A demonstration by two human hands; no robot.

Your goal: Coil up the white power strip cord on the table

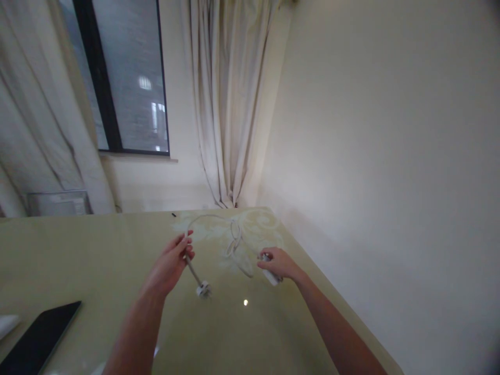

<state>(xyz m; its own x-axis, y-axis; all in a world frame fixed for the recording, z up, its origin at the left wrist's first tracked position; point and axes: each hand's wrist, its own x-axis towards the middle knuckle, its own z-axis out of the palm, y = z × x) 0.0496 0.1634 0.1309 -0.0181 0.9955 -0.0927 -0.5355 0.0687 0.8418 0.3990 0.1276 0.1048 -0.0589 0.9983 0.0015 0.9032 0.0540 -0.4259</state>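
A white power cord point(235, 240) runs between my two hands, with a loose loop in its middle over the glossy table. My left hand point(175, 260) pinches the cord near one end, and the white plug point(203, 289) hangs below it, prongs pointing right. On the right, my right hand point(275, 262) is closed around a small white block, perhaps a power strip point(271, 277), at the cord's other end. Its lower part shows beneath my fingers; the rest is covered by the hand.
A black tablet-like slab point(45, 333) lies at the lower left, beside a white object point(8, 324). One small dark item point(174, 214) sits near the far edge of the pale table point(117, 260). A wall point(383, 156) borders the right side; curtains point(230, 104) hang beyond.
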